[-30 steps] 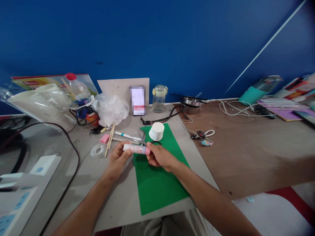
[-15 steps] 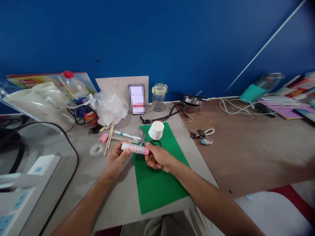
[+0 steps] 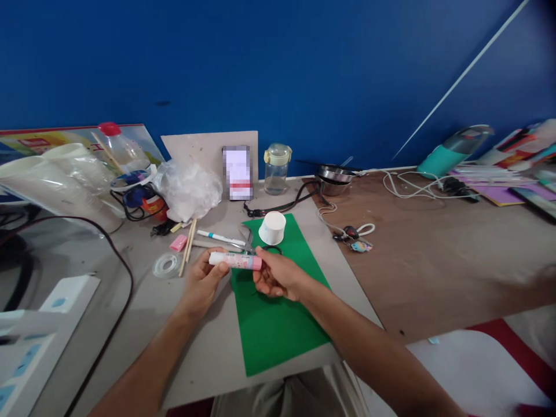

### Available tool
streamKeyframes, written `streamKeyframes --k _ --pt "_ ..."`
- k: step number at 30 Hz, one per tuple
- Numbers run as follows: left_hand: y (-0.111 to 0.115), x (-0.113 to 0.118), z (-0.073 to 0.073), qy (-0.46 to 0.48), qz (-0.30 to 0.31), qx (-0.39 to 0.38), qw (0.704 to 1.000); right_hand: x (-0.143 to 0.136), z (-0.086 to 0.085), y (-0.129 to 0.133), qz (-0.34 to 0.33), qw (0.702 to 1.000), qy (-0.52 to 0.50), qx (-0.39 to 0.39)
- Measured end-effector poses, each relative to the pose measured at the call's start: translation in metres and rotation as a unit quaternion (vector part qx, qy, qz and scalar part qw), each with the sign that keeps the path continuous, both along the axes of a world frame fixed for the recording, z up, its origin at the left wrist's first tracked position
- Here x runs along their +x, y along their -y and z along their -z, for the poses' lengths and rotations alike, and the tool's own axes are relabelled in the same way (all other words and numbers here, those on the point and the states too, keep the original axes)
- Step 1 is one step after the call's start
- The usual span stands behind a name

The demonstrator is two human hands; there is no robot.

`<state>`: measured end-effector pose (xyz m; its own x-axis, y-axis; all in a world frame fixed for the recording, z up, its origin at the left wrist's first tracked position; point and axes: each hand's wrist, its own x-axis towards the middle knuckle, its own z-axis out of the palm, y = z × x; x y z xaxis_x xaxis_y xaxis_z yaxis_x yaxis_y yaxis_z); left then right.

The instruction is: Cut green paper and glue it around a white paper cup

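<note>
A glue stick (image 3: 234, 260) with a white body and pink end lies level between my two hands. My left hand (image 3: 203, 281) grips its white end, thumb in front. Around the pink end, the fingers of my right hand (image 3: 278, 274) are closed. Below them lies a green sheet (image 3: 278, 330), with a white paper cup (image 3: 272, 228) on its far part. Scissors (image 3: 248, 240) rest behind the hands, their black handle partly hidden. To their left are a white marker (image 3: 220, 237), wooden sticks (image 3: 188, 247), a pink eraser (image 3: 178, 242) and a tape roll (image 3: 165, 265).
A phone (image 3: 237, 172) leans on a board at the back, beside a lidded jar (image 3: 276, 171). Plastic-wrapped cups (image 3: 56, 179) and a crumpled bag (image 3: 189, 190) stand at the left. Keys (image 3: 354, 234), cables and a teal bottle (image 3: 445, 155) are at the right.
The view has shifted slightly, moving the scene a little left in the picture. Both hands keep their hold on the glue stick, which now looks more level.
</note>
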<state>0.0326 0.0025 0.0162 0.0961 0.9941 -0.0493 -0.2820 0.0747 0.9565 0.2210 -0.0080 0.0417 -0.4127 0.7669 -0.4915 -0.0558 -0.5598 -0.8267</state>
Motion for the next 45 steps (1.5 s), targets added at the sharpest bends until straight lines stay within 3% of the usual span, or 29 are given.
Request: streamKeyframes --k 3,5,9,12,14,16,19,21,24,29,36,40,45 --pt "0.001 0.003 -0.001 0.017 0.005 -0.013 1.0 0.002 -0.004 0.001 0.074 0.989 -0.006 0.127" --pt "0.001 0.005 -0.002 0.03 0.004 -0.017 0.999 0.001 -0.007 0.002 0.085 0.977 0.001 0.198" --pt "-0.002 0.004 -0.003 0.025 0.037 0.017 0.999 0.003 -0.006 0.001 0.088 0.971 -0.028 0.22" --pt "-0.001 0.001 -0.003 -0.109 0.028 0.087 0.99 0.013 -0.007 -0.005 0.167 0.955 -0.127 0.21" --pt "0.003 0.002 -0.004 -0.273 0.016 0.172 0.946 0.02 -0.009 -0.009 0.228 0.935 -0.169 0.211" --pt "0.013 0.007 -0.005 -0.406 0.07 0.314 0.855 0.024 -0.011 -0.012 0.268 0.92 -0.184 0.217" --pt "0.029 0.018 -0.005 -0.485 0.138 0.466 0.727 0.025 -0.01 -0.014 0.298 0.907 -0.179 0.236" --pt "0.038 0.025 -0.004 -0.513 0.165 0.502 0.677 0.024 -0.009 -0.014 0.3 0.905 -0.171 0.249" --pt "0.046 0.032 0.001 -0.547 0.19 0.506 0.639 0.024 -0.008 -0.015 0.294 0.905 -0.166 0.26" --pt "0.054 0.037 0.007 -0.594 0.203 0.493 0.602 0.027 -0.007 -0.018 0.316 0.895 -0.164 0.268" --pt "0.079 0.028 0.003 -0.622 0.219 0.495 0.566 0.024 -0.008 -0.015 0.284 0.899 -0.173 0.286" --pt "0.086 0.009 -0.001 -0.602 0.192 0.513 0.58 0.02 -0.007 -0.013 0.276 0.896 -0.188 0.293" --pt "0.072 -0.004 -0.001 -0.658 0.149 0.439 0.594 0.018 -0.002 -0.013 0.27 0.901 -0.179 0.29"
